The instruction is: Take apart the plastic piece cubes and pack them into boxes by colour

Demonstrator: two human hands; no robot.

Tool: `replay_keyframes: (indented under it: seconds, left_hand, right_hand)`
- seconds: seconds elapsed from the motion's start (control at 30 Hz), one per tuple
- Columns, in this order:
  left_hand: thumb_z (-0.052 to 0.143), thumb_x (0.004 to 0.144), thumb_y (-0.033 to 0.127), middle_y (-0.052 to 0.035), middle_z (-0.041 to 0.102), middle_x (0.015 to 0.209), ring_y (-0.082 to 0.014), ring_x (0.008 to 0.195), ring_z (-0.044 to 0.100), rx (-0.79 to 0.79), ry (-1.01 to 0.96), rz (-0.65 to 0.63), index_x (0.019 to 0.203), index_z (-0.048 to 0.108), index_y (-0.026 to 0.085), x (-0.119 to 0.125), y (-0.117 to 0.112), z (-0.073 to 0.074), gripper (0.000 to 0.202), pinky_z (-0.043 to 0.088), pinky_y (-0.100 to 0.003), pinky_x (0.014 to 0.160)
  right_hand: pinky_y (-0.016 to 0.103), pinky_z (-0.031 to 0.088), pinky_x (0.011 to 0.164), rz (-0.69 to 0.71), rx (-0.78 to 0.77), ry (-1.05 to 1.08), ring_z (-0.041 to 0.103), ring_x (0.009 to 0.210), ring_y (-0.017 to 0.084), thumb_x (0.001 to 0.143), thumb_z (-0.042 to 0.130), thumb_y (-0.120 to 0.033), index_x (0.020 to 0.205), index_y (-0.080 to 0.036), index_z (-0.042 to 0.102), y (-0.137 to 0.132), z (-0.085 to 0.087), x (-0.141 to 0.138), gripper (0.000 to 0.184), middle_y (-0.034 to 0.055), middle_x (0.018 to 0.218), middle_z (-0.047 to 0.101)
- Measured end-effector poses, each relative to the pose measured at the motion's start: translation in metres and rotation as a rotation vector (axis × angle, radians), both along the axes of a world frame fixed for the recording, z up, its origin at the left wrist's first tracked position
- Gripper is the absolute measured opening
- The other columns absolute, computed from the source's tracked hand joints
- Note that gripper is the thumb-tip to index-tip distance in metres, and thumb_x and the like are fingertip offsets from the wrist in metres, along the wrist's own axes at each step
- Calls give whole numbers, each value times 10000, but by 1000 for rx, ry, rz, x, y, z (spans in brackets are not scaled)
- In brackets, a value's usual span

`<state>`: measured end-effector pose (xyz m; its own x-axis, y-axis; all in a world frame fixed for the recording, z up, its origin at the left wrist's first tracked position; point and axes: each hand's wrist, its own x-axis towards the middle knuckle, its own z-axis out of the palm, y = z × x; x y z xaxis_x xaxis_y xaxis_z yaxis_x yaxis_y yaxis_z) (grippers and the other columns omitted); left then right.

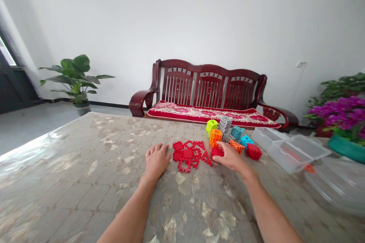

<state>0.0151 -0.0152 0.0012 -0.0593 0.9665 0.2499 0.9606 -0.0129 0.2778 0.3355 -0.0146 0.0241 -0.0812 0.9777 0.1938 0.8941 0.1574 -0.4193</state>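
My left hand (156, 159) lies flat on the patterned tablecloth, fingers stretched out, just left of a spread of flat red interlocking pieces (187, 154). Some of these are solid and some are open frames, with toothed edges. To the right of them, my right hand (230, 156) has its thumb and fingers around a red block (217, 152) of the same kind. Right behind that block stands an orange stack (216, 138). Close by are a yellow-green stack (211, 126), a grey stack (225, 124), an orange pile (236, 146) and another red stack (253, 152).
Teal (237, 132) and blue stacks (246, 141) stand farther back. Clear plastic boxes (285, 155) and a clear lid (339, 186) lie at the right, near a teal flowerpot (346, 148). Beyond the table is a wooden bench (208, 87); a potted plant (81, 83) stands left.
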Motion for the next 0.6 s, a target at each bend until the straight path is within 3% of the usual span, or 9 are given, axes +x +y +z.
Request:
replay_keyframes:
  seconds: [0.13,0.27,0.43,0.6]
  left_hand:
    - [539,910,314,-92,565,1402,-290,1315,480,2,-13,-10,1266,619,271,0,1,-1,367,326,-461,1090]
    - [540,908,319,-88,567,1402,-288,1315,484,7,-15,-12,1258,626,278,0,0,-1,363,331,-451,1088]
    - [535,908,316,-100,567,1405,-294,1315,488,7,-14,-7,1273,627,266,0,-1,-1,380,325,-461,1100]
    - [538,905,314,-108,565,1409,-292,1327,482,9,-16,-11,1267,633,257,1,-2,0,379,321,-458,1106]
  right_hand:
    - [411,421,1003,-253,170,-24,561,1180,309,777,634,-478,1319,-99,531,-12,-9,-26,669,182,1226,625]
    - [407,427,973,-394,258,-40,553,1151,323,800,611,-486,1295,-97,518,-15,-10,-45,637,187,1173,617]
    - [389,424,958,-478,264,-102,561,1127,309,868,545,-468,1304,-96,504,-11,-5,-54,574,187,1180,588]
    - [371,432,921,-502,227,-179,572,1102,301,882,547,-401,1332,-104,485,-10,-13,-58,543,185,1187,583]
